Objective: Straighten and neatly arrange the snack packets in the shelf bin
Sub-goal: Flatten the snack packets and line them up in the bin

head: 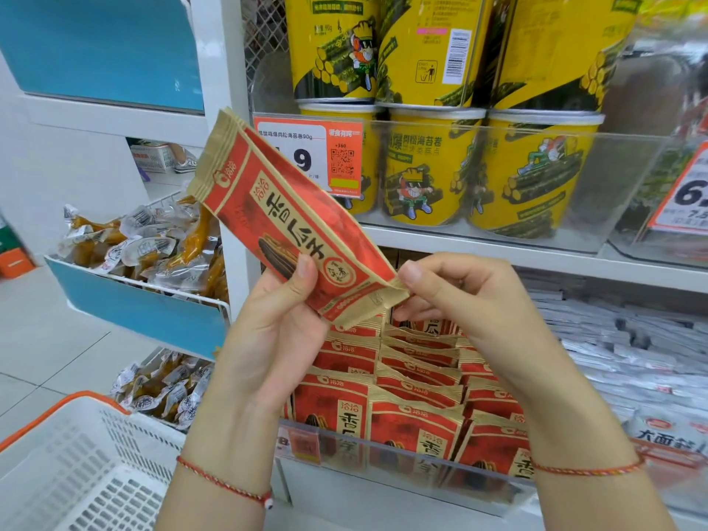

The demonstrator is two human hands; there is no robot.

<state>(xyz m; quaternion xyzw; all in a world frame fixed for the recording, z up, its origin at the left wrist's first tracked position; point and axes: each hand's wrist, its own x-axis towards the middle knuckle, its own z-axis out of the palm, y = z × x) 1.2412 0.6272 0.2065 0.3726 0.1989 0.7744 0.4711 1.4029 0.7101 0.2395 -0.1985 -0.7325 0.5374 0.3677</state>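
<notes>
Sunflower-seed packet [283, 224] tilted above bin [402, 454], left hand [276, 323] gripping its lower half, right hand [459, 297] fingers pinching its bottom corner.

White shelf [479, 243] w/ yellow canisters [429, 166]; clear bin [402, 454] below w/ upright red packets [413, 427].

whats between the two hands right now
In the head view, the lower end of the red snack packet lies between them: the left hand grips it from the left and the right hand pinches its bottom corner.
</notes>
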